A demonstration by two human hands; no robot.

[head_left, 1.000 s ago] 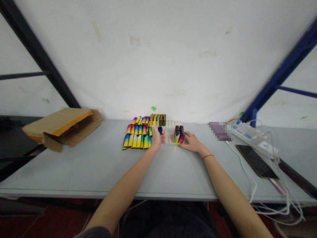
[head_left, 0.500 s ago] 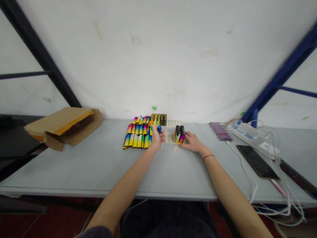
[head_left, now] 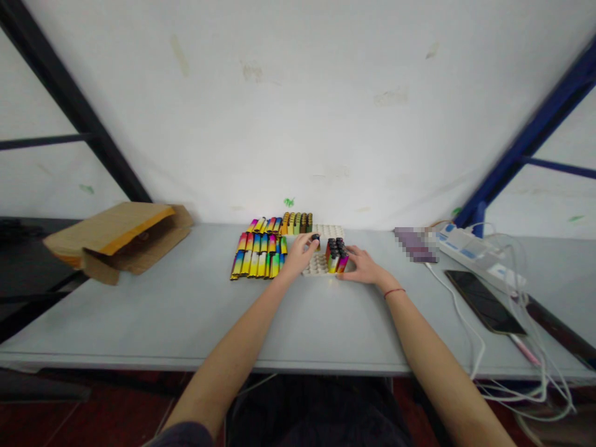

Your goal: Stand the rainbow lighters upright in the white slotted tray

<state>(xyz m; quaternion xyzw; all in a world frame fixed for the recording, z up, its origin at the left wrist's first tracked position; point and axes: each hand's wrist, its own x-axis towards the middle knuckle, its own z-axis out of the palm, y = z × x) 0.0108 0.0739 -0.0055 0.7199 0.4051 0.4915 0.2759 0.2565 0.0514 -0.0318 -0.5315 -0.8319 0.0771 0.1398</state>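
My left hand [head_left: 302, 253] pinches a lighter [head_left: 316, 241] with a black top and holds it over the white tray [head_left: 315, 268], which has rows of round pockets. On the tray's right side stands a tight group of upright lighters [head_left: 333, 256], black tops up, with shiny rainbow bodies. My right hand [head_left: 364, 266] rests on the table at the tray's right end, thumb and fingers apart, against these lighters; whether it grips the tray edge is hidden. Left of the tray lie rows of shiny rainbow-coloured pieces [head_left: 256, 264], partly behind my left hand.
Behind stands another white tray [head_left: 328, 230], with upright gold-topped pieces [head_left: 297, 222] at its left. An open brown paper bag [head_left: 116, 233] lies far left. To the right are a phone [head_left: 484, 301], a blurred purple item [head_left: 414, 244], a power strip [head_left: 479, 254] and loose white cables.
My left hand has moved right and over the tray, its fist now a fingertip pinch. More black-topped lighters stand in the group. My right hand has barely moved.
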